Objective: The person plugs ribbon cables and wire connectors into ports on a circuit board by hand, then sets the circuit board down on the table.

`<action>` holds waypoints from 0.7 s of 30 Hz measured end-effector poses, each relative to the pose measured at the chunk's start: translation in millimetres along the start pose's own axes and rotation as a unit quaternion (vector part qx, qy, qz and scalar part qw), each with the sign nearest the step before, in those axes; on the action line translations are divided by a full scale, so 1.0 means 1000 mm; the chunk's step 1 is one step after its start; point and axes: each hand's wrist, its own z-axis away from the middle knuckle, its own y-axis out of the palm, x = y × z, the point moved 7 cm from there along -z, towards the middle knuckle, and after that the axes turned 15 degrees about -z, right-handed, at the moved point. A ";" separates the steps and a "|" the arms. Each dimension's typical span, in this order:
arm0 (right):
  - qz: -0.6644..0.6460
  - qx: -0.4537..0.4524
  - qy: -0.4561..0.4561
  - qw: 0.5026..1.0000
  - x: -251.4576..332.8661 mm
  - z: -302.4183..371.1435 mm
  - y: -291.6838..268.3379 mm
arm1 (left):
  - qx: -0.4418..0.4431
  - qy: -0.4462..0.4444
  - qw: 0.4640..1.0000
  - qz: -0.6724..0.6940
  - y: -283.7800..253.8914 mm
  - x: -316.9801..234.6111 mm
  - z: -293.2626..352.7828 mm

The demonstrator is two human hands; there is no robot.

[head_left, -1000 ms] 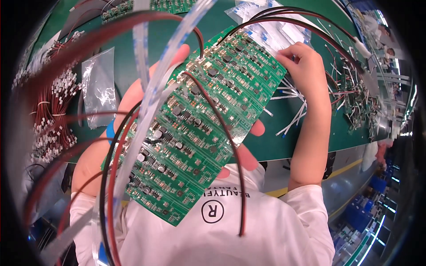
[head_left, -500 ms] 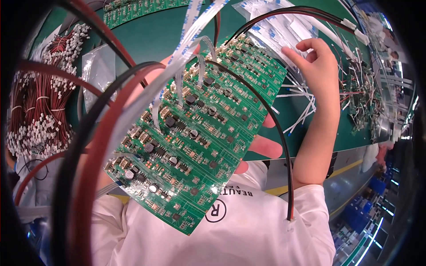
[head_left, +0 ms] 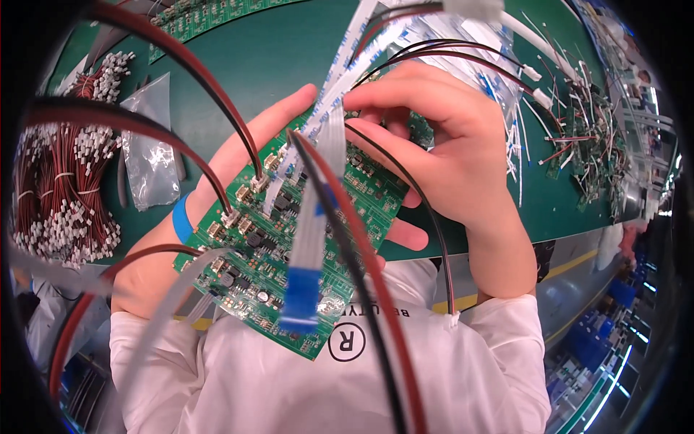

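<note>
A green panel of joined circuit boards (head_left: 376, 192) lies tilted across my left hand (head_left: 231, 163). That hand grips it from beneath, thumb along the far left edge and fingertips showing past the right edge. At the panel's far end, thumb and index finger of my right hand (head_left: 463, 152) close on a white flat ribbon cable (head_left: 334, 137); the fingertips partly hide the grip. Another ribbon length with a blue end (head_left: 300, 296) hangs over the boards. Red-and-black wires (head_left: 195, 69) rise from white connectors (head_left: 230, 217) along the panel's left side and arch toward the camera.
On the green table (head_left: 249, 69), bundled dark red wires with white plugs (head_left: 61, 181) lie left, beside a clear plastic bag (head_left: 152, 155). Another board panel (head_left: 210, 20) is at the back. Ribbon cables (head_left: 470, 40) lie far right, near a heap of small wired boards (head_left: 589, 163).
My right hand has come left from beyond the panel and closed on the ribbon cable. The panel has shifted slightly lower, and the loose wires and ribbons have swung across it.
</note>
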 end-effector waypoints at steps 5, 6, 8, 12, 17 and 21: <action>-0.009 0.002 -0.017 1.000 0.000 0.001 0.002 | 0.013 -0.020 1.000 -0.004 0.002 0.003 0.003; -0.005 -0.003 -0.016 1.000 -0.001 0.001 0.000 | 0.019 -0.028 0.999 -0.005 0.003 0.003 0.000; 0.000 -0.011 -0.012 1.000 -0.005 0.003 -0.002 | 0.031 -0.045 0.998 -0.006 0.004 0.005 -0.005; -0.014 -0.033 0.018 0.999 -0.010 0.002 0.000 | 0.043 -0.058 0.997 -0.005 0.007 0.007 -0.001; -0.016 -0.057 0.030 0.998 -0.010 0.004 0.000 | 0.064 -0.081 0.995 -0.004 0.012 0.010 -0.004; -0.031 -0.030 0.085 0.995 -0.010 0.006 0.000 | 0.078 -0.097 0.992 -0.002 0.015 0.011 -0.004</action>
